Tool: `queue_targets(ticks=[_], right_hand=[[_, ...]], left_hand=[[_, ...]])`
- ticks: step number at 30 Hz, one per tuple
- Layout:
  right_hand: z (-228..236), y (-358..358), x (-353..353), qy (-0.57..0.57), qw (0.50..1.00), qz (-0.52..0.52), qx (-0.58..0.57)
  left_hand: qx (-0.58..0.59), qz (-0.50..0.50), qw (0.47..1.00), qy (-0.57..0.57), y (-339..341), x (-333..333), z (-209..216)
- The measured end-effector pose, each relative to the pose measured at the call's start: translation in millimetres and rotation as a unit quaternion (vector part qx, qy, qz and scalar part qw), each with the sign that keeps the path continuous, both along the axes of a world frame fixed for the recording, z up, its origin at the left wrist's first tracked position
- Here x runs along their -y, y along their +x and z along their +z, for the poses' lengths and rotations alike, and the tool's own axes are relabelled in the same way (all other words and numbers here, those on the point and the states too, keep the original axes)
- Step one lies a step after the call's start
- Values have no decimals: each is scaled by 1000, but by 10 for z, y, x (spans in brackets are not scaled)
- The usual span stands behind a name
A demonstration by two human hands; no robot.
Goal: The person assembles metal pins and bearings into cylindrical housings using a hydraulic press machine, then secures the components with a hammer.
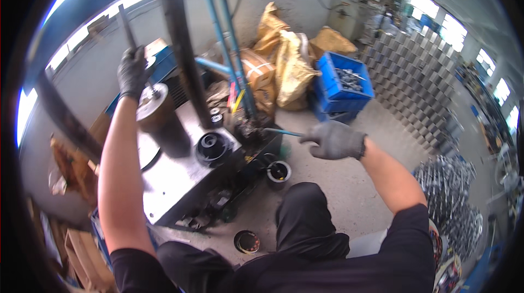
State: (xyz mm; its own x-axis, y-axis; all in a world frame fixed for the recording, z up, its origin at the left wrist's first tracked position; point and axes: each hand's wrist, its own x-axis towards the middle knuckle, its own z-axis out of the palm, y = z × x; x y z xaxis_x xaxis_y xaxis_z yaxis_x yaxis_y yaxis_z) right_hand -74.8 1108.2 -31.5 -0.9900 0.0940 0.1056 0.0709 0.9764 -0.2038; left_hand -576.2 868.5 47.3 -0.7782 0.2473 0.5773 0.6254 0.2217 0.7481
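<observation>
The thin teal rod [285, 132], probably stiff, is best held at its end, as pinched by the right hand [335, 140]. The left hand's [132, 73] grip cannot be told.

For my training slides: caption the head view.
Gray-gloved left hand near a dark metal cylinder, gray-gloved right hand on a slender teal rod.
</observation>
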Motion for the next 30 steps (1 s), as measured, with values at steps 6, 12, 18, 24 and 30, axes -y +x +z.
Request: queue_targets(ticks=[6, 12, 18, 24, 30], right_hand=[[-60, 235, -23, -106, 993, -39, -14], [-321, 453, 135, -128, 975, -54, 172], [-214, 394, 159, -234, 958, -114, 123], [-305, 465, 79, -79, 977, -28, 195], [-244, 380, 78, -173, 980, -94, 40]], left_hand=[[47, -69, 994, 63, 187, -338, 36], [70, -48, 996, 30, 215, -152, 93], [62, -45, 997, 21, 136, -147, 49], [52, -44, 998, 12, 96, -171, 48], [27, 16, 999, -15, 162, -143, 44]])
